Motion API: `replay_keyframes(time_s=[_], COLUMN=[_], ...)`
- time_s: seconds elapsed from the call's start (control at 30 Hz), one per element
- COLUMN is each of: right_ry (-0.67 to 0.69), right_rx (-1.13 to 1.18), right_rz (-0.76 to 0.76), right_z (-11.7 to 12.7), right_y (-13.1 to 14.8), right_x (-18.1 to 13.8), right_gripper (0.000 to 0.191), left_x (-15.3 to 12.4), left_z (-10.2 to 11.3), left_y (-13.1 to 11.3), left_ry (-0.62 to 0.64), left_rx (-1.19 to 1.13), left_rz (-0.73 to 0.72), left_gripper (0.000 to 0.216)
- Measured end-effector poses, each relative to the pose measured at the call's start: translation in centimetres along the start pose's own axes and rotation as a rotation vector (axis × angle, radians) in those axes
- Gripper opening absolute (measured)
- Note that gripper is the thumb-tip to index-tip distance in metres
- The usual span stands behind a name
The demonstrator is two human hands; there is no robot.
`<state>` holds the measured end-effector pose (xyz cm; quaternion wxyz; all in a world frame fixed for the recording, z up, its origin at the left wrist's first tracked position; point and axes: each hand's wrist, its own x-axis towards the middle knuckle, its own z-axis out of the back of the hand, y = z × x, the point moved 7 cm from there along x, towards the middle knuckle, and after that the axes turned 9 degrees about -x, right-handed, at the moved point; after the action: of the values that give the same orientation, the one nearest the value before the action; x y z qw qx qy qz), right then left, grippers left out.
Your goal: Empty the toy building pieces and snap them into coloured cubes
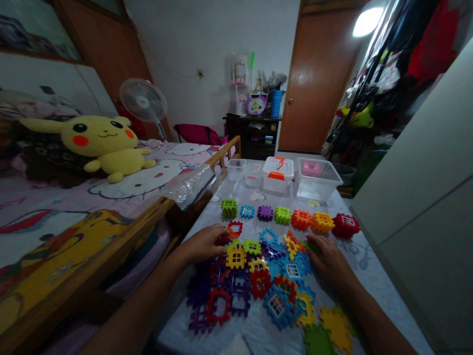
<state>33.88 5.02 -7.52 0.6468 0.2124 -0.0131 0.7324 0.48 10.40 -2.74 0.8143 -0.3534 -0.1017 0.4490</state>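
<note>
Loose plastic interlocking blocks lie spread over the table in front of me, among them a yellow window block (236,257), a red frame block (218,306) and a blue block with a white window (278,305). At the pile's left edge is my left hand (207,243), fingers curled inward around something dark that I cannot make out. My right hand (327,256) is at the pile's right side, its fingers closed about a green interlocking block (315,250), mostly hidden by the hand. Orange and yellow pieces (291,245) lie just left of it.
Behind the pile runs a row of stacks sorted by colour, from green (229,208) to dark red (346,225). Farther back stand clear plastic boxes, including a lidded one (278,173) and an open one (318,181). A wooden bed rail (121,251) borders the left; a pale cabinet (417,172) the right.
</note>
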Motion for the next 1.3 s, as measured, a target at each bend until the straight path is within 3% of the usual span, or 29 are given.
replay_keyframes(time_s=[0.23,0.4,0.6,0.73,1.07,1.3], right_ry=[0.006,0.000,0.006,0.003,0.005,0.003], right_rx=[-0.025,-0.007,0.006,0.015,0.005,0.000], right_rz=[0.029,0.022,0.004,-0.003,0.010,0.006], right_z=[-0.1,0.0,0.1,-0.1,-0.3,-0.1], right_y=[-0.1,-0.1,0.0,0.0,-0.2,-0.1], right_x=[0.0,-0.1,-0.1,-0.1,-0.2,-0.3], right_gripper=[0.037,0.037,0.037,0.036,0.036,0.035], left_x=[0.2,1.2,1.8,2.0,1.6,2.1], left_z=[-1.8,-2.4,-2.8,-3.3,-2.6,-2.8], left_y=[-0.2,-0.1,0.0,0.6,-1.4,-1.1], left_ry=[-0.006,-0.030,-0.133,-0.174,-0.176,-0.149], left_rx=[0.066,0.120,0.114,0.072,0.257,0.311], left_rz=[0.011,0.055,0.057,0.088,0.072,0.094], left_gripper=[0.044,0.030,0.019,0.026,0.020,0.015])
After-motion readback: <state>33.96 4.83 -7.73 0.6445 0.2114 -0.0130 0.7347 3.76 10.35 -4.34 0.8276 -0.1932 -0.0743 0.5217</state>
